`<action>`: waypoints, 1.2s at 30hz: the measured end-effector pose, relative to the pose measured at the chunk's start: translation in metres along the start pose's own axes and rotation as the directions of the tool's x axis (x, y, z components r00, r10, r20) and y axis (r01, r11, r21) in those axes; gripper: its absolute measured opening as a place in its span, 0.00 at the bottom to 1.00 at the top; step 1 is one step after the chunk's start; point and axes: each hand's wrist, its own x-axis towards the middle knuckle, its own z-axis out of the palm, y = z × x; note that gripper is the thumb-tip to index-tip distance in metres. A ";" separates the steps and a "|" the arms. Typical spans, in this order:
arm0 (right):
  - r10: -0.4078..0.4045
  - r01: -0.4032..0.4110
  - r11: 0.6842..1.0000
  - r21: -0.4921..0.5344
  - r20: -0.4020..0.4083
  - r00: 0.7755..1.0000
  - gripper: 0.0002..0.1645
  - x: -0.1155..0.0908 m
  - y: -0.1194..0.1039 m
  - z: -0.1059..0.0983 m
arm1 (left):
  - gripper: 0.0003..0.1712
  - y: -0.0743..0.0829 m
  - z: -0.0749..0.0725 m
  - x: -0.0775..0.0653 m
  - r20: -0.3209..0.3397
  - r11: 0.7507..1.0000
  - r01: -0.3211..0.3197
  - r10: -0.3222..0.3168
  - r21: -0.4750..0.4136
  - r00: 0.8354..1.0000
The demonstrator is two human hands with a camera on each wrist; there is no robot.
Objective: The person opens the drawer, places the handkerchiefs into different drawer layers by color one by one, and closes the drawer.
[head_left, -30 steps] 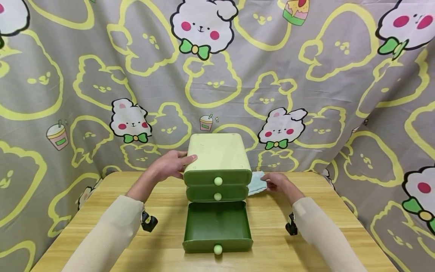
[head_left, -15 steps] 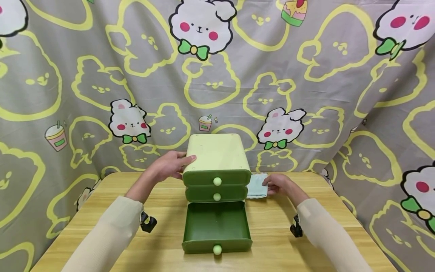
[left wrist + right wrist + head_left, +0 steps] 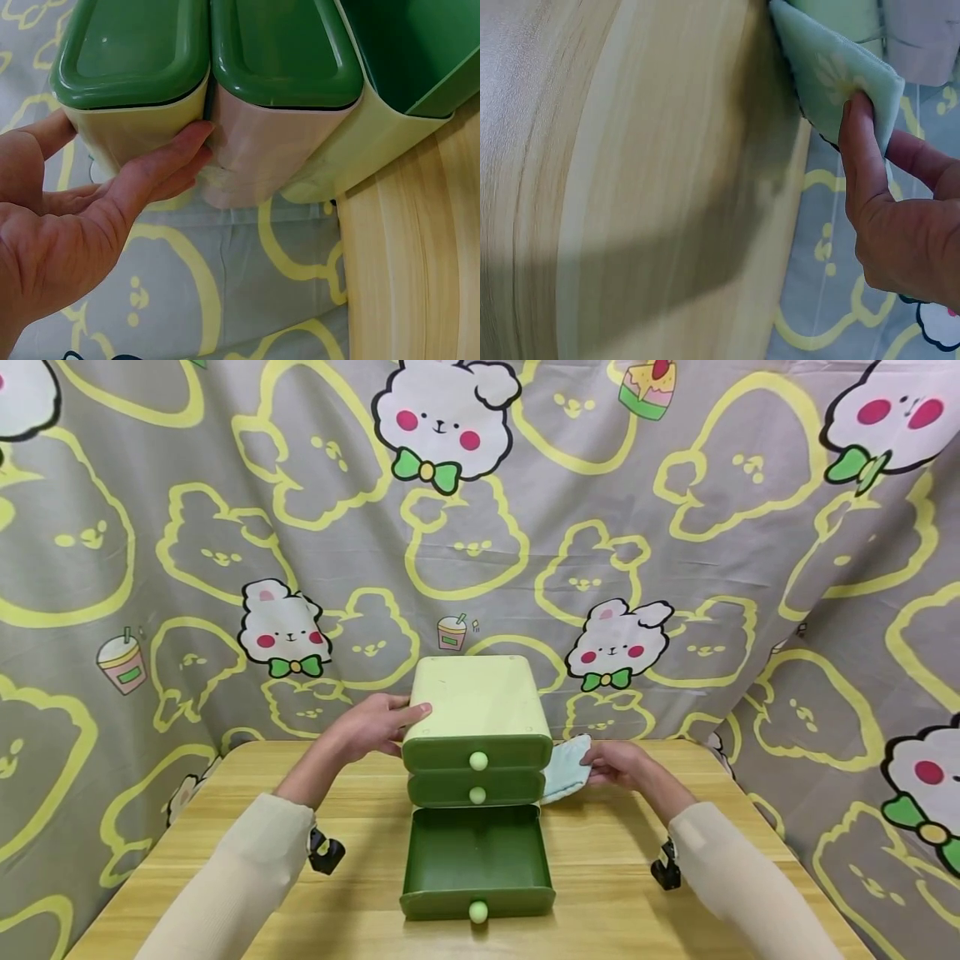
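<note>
A small drawer unit [image 3: 480, 693] with a pale yellow top and green drawer fronts stands mid-table. Its bottom drawer [image 3: 480, 852] is pulled out, with a bare inside. My left hand [image 3: 378, 722] holds the unit's upper left side. In the head view the thumb lies on the top; in the left wrist view the fingers [image 3: 161, 161] reach along the top tier's side. To the unit's right, my right hand [image 3: 618, 764] pinches a folded light blue cloth [image 3: 566, 768] between thumb and fingers. A pale flower shows on the cloth in the right wrist view, where it stands tilted.
The wooden table [image 3: 225, 868] reaches back to a grey curtain [image 3: 480, 568] with yellow outlines and white cartoon animals. The two upper drawers [image 3: 477, 789] are closed, each with a round knob. Black wrist mounts [image 3: 326, 852] hang under both sleeves.
The cloth lay flatter half a second ago and now tilts up in my right hand. My right forearm has shifted a little to the right; the left hand stays on the drawer unit.
</note>
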 end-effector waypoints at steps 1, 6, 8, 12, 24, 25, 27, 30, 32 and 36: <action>-0.006 0.006 1.000 -0.006 0.001 1.000 0.07 -0.002 -0.002 0.001 | 0.43 0.000 0.000 0.000 0.001 1.000 0.000 0.000 0.000 1.000; -0.034 0.035 0.998 -0.046 0.015 0.999 0.11 -0.014 -0.013 0.001 | 0.43 -0.001 -0.001 0.000 0.007 1.000 -0.004 0.004 -0.002 1.000; -0.044 0.045 0.997 -0.064 0.021 0.999 0.16 -0.020 -0.018 0.001 | 0.43 -0.002 -0.001 0.001 0.009 1.000 -0.005 0.005 -0.004 1.000; -0.061 0.065 0.992 -0.104 0.042 0.997 0.26 -0.032 -0.027 0.001 | 0.43 -0.001 -0.002 0.000 0.009 1.000 -0.004 0.004 -0.002 1.000; -0.088 0.114 0.975 -0.189 0.142 0.986 0.23 -0.071 -0.045 0.006 | 0.43 -0.002 -0.002 0.001 0.012 1.000 -0.011 0.011 -0.009 1.000; -0.087 0.116 0.974 -0.194 0.148 0.985 0.23 -0.074 -0.046 0.007 | 0.43 -0.002 -0.002 0.001 0.012 1.000 -0.011 0.011 -0.010 1.000; -0.083 0.113 0.974 -0.198 0.156 0.984 0.23 -0.081 -0.048 0.009 | 0.43 -0.002 -0.002 0.001 0.011 1.000 -0.010 0.010 -0.011 1.000; -0.073 0.108 0.973 -0.206 0.170 0.983 0.26 -0.090 -0.050 0.013 | 0.43 -0.003 -0.002 0.001 0.011 1.000 -0.010 0.010 -0.011 1.000; -0.065 0.105 0.971 -0.216 0.186 0.980 0.28 -0.097 -0.052 0.015 | 0.44 -0.003 -0.002 0.002 0.013 1.000 -0.010 0.010 -0.015 1.000; -0.051 0.106 0.967 -0.231 0.235 0.971 0.28 -0.109 -0.058 0.021 | 0.43 -0.003 -0.002 0.002 0.014 1.000 -0.011 0.011 -0.019 1.000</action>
